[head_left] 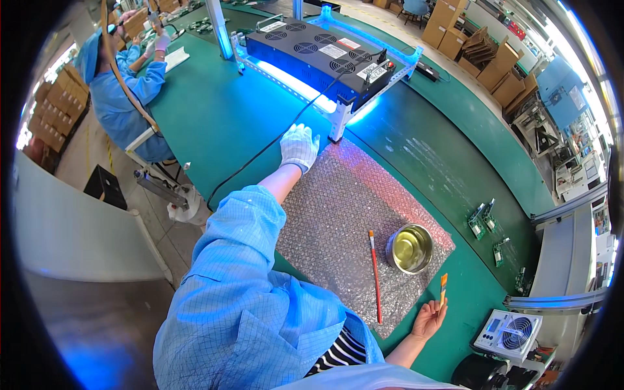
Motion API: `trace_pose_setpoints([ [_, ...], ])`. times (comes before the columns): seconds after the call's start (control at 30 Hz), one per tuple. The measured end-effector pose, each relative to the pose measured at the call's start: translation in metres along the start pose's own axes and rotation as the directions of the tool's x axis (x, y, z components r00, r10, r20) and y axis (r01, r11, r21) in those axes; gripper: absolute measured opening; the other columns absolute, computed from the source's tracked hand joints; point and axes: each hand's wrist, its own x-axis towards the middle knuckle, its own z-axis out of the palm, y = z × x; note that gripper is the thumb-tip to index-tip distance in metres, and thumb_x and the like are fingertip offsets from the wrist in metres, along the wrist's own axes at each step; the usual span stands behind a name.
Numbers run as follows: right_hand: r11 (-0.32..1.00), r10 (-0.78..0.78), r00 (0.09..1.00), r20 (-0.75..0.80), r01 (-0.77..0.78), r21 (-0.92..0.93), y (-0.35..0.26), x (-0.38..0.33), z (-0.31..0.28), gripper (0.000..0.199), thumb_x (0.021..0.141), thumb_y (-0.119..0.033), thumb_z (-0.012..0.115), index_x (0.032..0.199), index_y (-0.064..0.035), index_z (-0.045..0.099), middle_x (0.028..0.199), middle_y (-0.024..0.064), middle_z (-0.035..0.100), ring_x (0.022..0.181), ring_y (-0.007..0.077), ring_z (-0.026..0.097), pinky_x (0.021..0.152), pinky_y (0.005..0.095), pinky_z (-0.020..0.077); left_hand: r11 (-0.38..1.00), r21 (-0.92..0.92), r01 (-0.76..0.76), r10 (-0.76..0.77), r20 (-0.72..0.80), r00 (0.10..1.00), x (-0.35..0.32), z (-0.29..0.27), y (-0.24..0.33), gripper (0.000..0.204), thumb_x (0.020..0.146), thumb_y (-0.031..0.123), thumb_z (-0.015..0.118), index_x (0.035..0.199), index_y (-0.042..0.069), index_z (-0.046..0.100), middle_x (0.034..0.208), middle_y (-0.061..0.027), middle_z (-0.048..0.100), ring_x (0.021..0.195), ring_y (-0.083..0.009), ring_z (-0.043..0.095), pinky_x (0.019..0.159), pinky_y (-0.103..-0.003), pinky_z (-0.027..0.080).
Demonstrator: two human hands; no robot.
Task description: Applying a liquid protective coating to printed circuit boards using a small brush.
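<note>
Bubble wrap (354,214): cushions the green bench.
Left hand (299,146): gloved, spread flat, pinning the sheet's far corner.
Right hand (429,318): bare, pinching small orange brush (444,286) (bristles up).
Metal bowl (411,247): beside red brush (375,276), within reach.

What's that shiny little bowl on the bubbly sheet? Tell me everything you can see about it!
The bowl is small, round and looks like shiny metal, standing upright on the bubble wrap sheet near its right edge. It seems to hold a clear yellowish liquid. A thin red-handled brush lies just to its left, apart from it. Neither hand touches it.
</note>
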Motion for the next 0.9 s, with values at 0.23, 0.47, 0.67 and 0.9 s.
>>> trace_pose_setpoints([
  [0.23, 1.000, -0.001, 1.000, 0.008, 0.001, -0.007, -0.0005, 0.0001, -0.0011, 0.027, 0.099, -0.020, 0.052, 0.118, -0.0018, 0.054, 0.078, 0.0017, 0.045, 0.068, 0.0099, 0.040, 0.060, 0.0231, 0.0385, 1.000, -0.016, -0.010, 0.010, -0.022, 1.000, -0.0002, 0.0007, -0.0003, 0.029, 0.084, 0.037, 0.062, 0.085, 0.008, 0.062, 0.096, -0.0115, 0.063, 0.099, -0.0299, 0.060, 0.088, -0.041, 0.047],
  [0.47, 1.000, 0.005, 1.000, 0.022, -0.006, 0.013, -0.0002, 0.0002, -0.0021, 0.027, 0.099, -0.020, 0.051, 0.118, -0.0017, 0.054, 0.077, 0.0017, 0.045, 0.068, 0.0100, 0.040, 0.060, 0.0231, 0.0383, 0.999, -0.023, -0.029, 0.027, -0.076, 0.997, -0.0007, 0.0043, -0.0014, 0.029, 0.083, 0.035, 0.064, 0.082, 0.007, 0.061, 0.094, -0.0122, 0.062, 0.098, -0.0305, 0.059, 0.087, -0.042, 0.047],
  [0.67, 1.000, 0.003, 1.000, 0.022, -0.003, 0.003, -0.0004, 0.0003, -0.0028, 0.027, 0.099, -0.021, 0.050, 0.118, -0.0016, 0.054, 0.078, 0.0016, 0.045, 0.068, 0.0099, 0.040, 0.061, 0.0232, 0.0391, 0.999, -0.022, -0.023, 0.021, -0.056, 0.998, -0.0007, 0.0036, -0.0007, 0.029, 0.083, 0.036, 0.063, 0.084, 0.007, 0.061, 0.097, -0.0127, 0.063, 0.100, -0.0310, 0.059, 0.089, -0.042, 0.046],
  [0.9, 1.000, -0.002, 1.000, 0.015, 0.002, -0.024, -0.0005, -0.0005, -0.0015, 0.027, 0.099, -0.021, 0.050, 0.118, -0.0018, 0.054, 0.078, 0.0014, 0.045, 0.068, 0.0097, 0.041, 0.061, 0.0233, 0.0399, 1.000, 0.014, -0.012, 0.012, -0.013, 1.000, -0.0009, 0.0006, 0.0000, 0.030, 0.087, 0.038, 0.059, 0.088, 0.008, 0.064, 0.099, -0.0121, 0.063, 0.102, -0.0299, 0.059, 0.090, -0.041, 0.046],
])
